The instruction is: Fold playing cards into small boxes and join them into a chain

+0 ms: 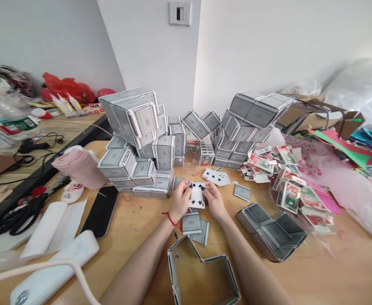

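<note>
Both my hands pinch one playing card (197,196), a spade card held face up above the wooden table (135,228). My left hand (180,200) grips its left edge and wears a red thread at the wrist. My right hand (214,200) grips its right edge. Just below the hands lie two small face-down card stacks (194,225). A zigzag wall of joined cards (201,271) stands nearest to me. A second folded card strip (270,231) lies to the right. A fan of face-up cards (216,176) lies beyond my hands.
Card-built boxes are piled at the back left (138,140) and back right (252,123). Empty card packets (287,182) heap at right beside coloured paper. At left are a black phone (101,210), a pink roll (80,166), scissors (23,214) and a white device (55,267).
</note>
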### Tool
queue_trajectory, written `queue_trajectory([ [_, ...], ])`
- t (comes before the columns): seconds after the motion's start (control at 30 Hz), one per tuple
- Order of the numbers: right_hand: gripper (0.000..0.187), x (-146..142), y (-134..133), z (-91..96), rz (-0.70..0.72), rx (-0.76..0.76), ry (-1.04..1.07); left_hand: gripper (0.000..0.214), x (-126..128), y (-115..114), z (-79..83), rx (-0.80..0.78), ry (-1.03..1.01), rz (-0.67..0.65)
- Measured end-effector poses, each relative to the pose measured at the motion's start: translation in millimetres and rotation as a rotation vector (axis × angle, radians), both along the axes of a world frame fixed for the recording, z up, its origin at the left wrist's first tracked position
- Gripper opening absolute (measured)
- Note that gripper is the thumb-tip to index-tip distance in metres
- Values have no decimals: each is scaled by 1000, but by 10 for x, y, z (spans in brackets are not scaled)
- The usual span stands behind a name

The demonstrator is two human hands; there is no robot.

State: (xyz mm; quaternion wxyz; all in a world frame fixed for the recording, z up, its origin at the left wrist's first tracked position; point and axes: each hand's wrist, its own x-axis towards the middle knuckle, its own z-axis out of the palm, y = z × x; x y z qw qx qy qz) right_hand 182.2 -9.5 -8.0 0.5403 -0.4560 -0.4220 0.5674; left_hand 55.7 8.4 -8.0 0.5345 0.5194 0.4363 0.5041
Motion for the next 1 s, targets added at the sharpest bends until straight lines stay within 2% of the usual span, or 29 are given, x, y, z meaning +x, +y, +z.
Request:
queue_trajectory([
  [0.33, 12, -1, -5, 4, -36, -27, 7, 17, 0, 33, 26, -26, 8, 0],
  [0.5, 10, -3, 10, -26, -49, -33, 75, 16, -24, 35, 65, 12, 85, 11],
  [0.67, 7, -12, 3, -15, -25, -31, 223, 15, -49, -4, 101, 122, 181, 2],
  [0.8, 12, 0, -23, 49, 87, -67, 336, 14, -66, -55, 107, 246, 249, 23],
  [1.0, 30, 4, -15, 69, 154, -187, 252, 13, -70, -80, 96, 380, 331, 28],
])
